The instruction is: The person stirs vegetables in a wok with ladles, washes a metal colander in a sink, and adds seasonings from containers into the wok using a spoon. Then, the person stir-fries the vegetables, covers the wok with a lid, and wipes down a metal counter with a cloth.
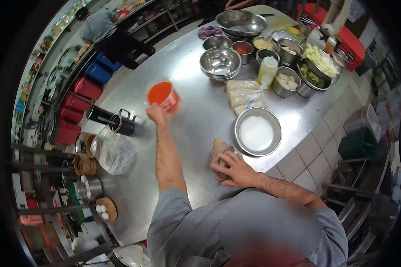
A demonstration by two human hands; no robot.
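My left hand [157,114] is closed on the near edge of a round orange-red tub [161,94], slightly smeared by motion. Whether the tub touches the steel table [189,147] I cannot tell. Close to the table's near edge, my right hand [236,169] presses on a crumpled beige-brown cloth [218,156], fingers curled over it. Just beyond that hand stands a round metal pan [258,132] with something white in it. A clear bag of pale contents [245,95] lies behind the pan.
Stacked steel bowls [220,62], a squeeze bottle [268,71] and several ingredient pots crowd the far right. Black mugs [122,123], a plastic bag [113,151] and a bamboo steamer [84,164] are at left. A person in grey [98,29] bends at the shelves.
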